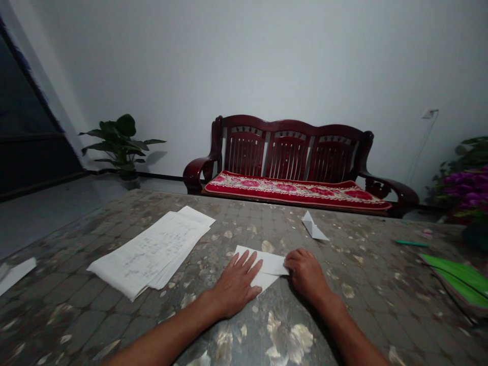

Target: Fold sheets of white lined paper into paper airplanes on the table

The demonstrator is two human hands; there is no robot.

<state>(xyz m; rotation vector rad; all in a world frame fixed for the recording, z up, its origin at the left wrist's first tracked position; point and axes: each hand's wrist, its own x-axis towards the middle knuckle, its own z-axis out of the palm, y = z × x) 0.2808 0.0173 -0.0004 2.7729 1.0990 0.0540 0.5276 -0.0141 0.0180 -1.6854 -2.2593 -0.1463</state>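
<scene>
A partly folded sheet of white paper (269, 263) lies on the table in front of me. My left hand (239, 284) rests flat on its left part, fingers spread, covering some of it. At the sheet's right corner my right hand (306, 272) is closed, with thumb and fingertips pinching the paper's edge. Farther back stands a small folded white paper shape (313, 227), apart from both hands. To the left is a stack of white sheets (152, 254) with handwriting on the top one.
The table (76, 310) has a grey patterned cover. On its right lie a green pen (412, 243), a bright green booklet (457, 279) and a dark cable. White paper (17, 274) sits at the left edge. Beyond stands a wooden bench (287, 152); a potted plant (122, 142) is behind left.
</scene>
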